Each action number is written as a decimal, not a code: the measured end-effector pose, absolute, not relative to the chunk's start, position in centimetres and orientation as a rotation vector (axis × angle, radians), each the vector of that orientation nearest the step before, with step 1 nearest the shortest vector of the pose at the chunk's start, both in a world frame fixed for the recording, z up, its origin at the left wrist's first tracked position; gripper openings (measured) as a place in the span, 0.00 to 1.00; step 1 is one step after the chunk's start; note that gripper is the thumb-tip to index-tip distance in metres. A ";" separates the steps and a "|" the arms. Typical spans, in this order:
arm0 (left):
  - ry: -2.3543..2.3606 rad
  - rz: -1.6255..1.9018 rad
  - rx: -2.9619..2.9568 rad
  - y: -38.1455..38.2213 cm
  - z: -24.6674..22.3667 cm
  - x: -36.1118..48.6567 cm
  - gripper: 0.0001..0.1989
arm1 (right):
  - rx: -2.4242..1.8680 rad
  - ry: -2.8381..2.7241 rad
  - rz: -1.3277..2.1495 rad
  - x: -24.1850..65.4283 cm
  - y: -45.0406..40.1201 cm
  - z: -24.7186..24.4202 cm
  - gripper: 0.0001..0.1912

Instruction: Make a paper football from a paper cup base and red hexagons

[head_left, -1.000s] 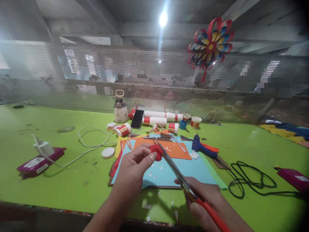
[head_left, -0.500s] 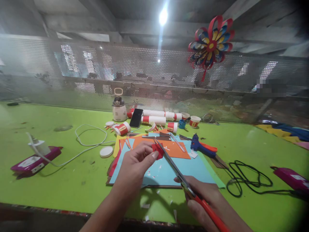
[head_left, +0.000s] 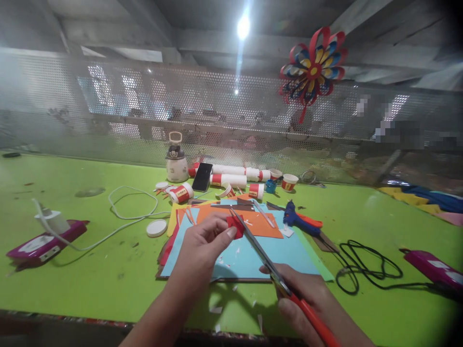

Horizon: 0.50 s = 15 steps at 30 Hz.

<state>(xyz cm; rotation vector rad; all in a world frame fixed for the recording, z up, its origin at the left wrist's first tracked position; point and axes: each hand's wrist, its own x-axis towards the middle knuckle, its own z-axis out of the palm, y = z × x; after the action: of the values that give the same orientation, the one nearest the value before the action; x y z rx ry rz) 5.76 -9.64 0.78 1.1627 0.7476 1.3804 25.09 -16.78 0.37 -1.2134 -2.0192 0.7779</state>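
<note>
Between thumb and fingers, my left hand (head_left: 204, 246) pinches a small piece of red paper (head_left: 237, 228). My right hand (head_left: 302, 299) is wrapped around the red handles of a pair of scissors (head_left: 259, 248). The long metal blades point up and to the left, and their tips lie at the red paper's right edge. Both hands are held over a light blue sheet (head_left: 267, 262) that tops a stack of coloured paper. An orange sheet (head_left: 265, 226) with small white scraps lies behind the paper piece.
A blue glue gun (head_left: 300, 219) with a black cord lies right of the stack. Purple power strips (head_left: 47, 246) sit left and right. Behind are paper cups (head_left: 182, 193), a phone (head_left: 202, 177), a white bottle (head_left: 176, 164) and white tubes (head_left: 229, 180). A white lid (head_left: 156, 228) lies left.
The whole view has shifted slightly, so the table things appear a little further left. My hands, the red paper and the scissors keep nearly the same pose.
</note>
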 end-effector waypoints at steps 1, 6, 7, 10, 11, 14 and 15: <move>0.740 1.381 1.163 -9.6 0.8 5.8 0.08 | -1.210 -2.021 0.780 25.0 -16.7 0.4 0.15; 0.757 1.370 1.185 -9.5 0.5 5.8 0.08 | -1.209 -2.026 0.775 25.0 -16.6 0.3 0.15; 0.764 1.371 1.197 -9.4 0.5 5.7 0.08 | -1.209 -2.026 0.765 25.0 -16.6 0.3 0.15; 0.764 1.364 1.211 -9.3 0.3 5.7 0.08 | -1.184 -2.036 0.745 25.1 -16.6 0.2 0.16; 0.751 1.362 1.210 -9.2 0.3 5.7 0.08 | -1.172 -2.038 0.743 25.1 -16.6 0.3 0.17; 0.702 1.362 1.212 -9.2 0.4 5.7 0.08 | -1.163 -2.031 0.745 25.2 -16.5 0.3 0.19; 0.691 1.364 1.215 -9.2 0.5 5.7 0.08 | -1.169 -2.028 0.738 25.2 -16.5 0.2 0.20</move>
<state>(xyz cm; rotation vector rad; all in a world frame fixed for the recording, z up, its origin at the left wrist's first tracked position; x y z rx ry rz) 5.66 -9.19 0.48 1.2150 0.6914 1.3641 25.23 -16.53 0.24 -1.1693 -2.0284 0.7378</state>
